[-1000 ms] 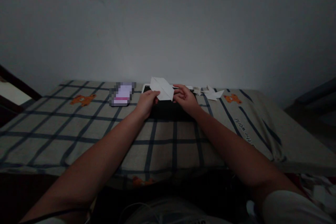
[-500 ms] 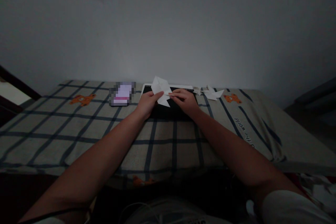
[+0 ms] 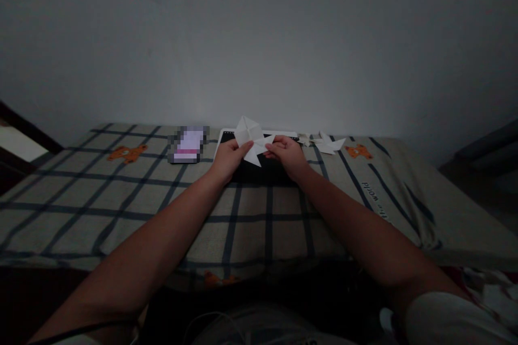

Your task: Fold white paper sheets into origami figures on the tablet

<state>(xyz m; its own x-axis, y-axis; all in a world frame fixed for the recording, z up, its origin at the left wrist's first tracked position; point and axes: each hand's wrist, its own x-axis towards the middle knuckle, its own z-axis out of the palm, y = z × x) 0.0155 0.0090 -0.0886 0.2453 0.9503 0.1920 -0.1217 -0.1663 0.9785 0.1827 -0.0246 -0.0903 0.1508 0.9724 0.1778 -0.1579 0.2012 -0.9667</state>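
A sheet of white paper point(image 3: 250, 132), folded into pointed flaps, is held up between my two hands over a black board with a white edge point(image 3: 263, 174). My left hand point(image 3: 229, 160) pinches it from the left, the thumb lying on its front near the middle. On the other side, my right hand point(image 3: 288, 155) grips a flap that points right, with thumb and fingers at its tip. One flap points down between the hands, and the upper part stands up with creases showing. The fingers behind the paper are hidden.
A checked cloth with bear prints point(image 3: 194, 232) covers the table. Left of the board lies a phone point(image 3: 189, 145), its screen blurred out. To the right lie a folded white paper shape point(image 3: 328, 143) and a smaller folded piece point(image 3: 306, 140). A bare wall point(image 3: 259, 43) rises behind.
The right flap, earlier pressed narrow between my right fingers, now spreads out to the right. My right hand has shifted slightly right; my left hand holds nearly the same place.
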